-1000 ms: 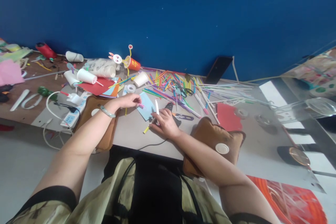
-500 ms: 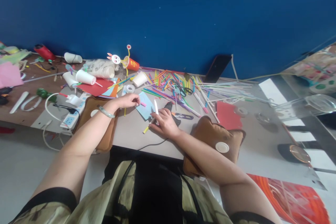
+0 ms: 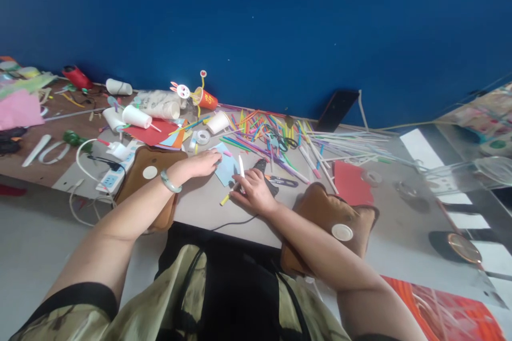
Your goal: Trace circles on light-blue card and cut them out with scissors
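- Gripping a white stick [image 3: 241,165] upright between thumb and fingers, the right hand [image 3: 255,192] is closed around its lower part, the other fingers curled.
- Just below the right thumb, a yellow-ended stick [image 3: 225,200] points towards the person; whether the grip takes it in too, I cannot tell.
- Left of the right grip, the left hand [image 3: 203,163] lies low, fingers slightly bent together, fingertips at the edge of a blue sheet [image 3: 226,169].
- Right at those fingertips is a small pink piece [image 3: 228,153], over the sheet; I cannot tell whether they pinch it or only touch it.
- Between the two grips, most of the blue sheet shows.
- Beyond the right fingers sits a black tool [image 3: 261,164], partly hidden; farther off are loose coloured straws [image 3: 250,130].
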Motion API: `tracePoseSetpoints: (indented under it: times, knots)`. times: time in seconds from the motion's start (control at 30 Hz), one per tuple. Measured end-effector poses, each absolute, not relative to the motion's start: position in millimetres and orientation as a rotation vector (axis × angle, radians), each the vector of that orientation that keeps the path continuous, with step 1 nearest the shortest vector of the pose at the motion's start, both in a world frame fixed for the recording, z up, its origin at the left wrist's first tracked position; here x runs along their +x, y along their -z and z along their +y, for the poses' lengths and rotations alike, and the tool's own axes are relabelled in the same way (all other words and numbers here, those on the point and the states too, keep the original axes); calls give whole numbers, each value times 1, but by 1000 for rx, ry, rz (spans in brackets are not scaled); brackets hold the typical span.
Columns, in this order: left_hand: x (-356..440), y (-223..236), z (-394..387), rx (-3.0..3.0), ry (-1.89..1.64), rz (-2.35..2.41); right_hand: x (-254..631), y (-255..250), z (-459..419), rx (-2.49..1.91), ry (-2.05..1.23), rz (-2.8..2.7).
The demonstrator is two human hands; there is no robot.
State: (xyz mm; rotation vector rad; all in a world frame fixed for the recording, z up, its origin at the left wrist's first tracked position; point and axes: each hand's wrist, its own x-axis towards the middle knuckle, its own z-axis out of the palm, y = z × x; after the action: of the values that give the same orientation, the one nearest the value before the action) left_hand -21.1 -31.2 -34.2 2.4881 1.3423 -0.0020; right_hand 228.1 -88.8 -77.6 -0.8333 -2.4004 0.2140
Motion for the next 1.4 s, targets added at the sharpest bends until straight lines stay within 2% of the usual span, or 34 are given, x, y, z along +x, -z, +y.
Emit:
tracePoseSetpoints:
  times: [0.2,0.37,0.67,1.0,1.4]
  knots:
    - [-8,19,-37,2628,-92,1346,228,80,-88,-806,-189,-2400]
    - [15,4,-27,2652,52,1452,228,80,-88,-805,-181,-2395]
    - [26,22,-22,2854,193,1425,228,75,-88,-802,-183,-2387]
    - [13,0,-39,2820,258,1439,229,78,-87,-831,-191,-2409]
    - [0,1,-50,2783,221,1452,229,76,-88,-830,-176,-2383]
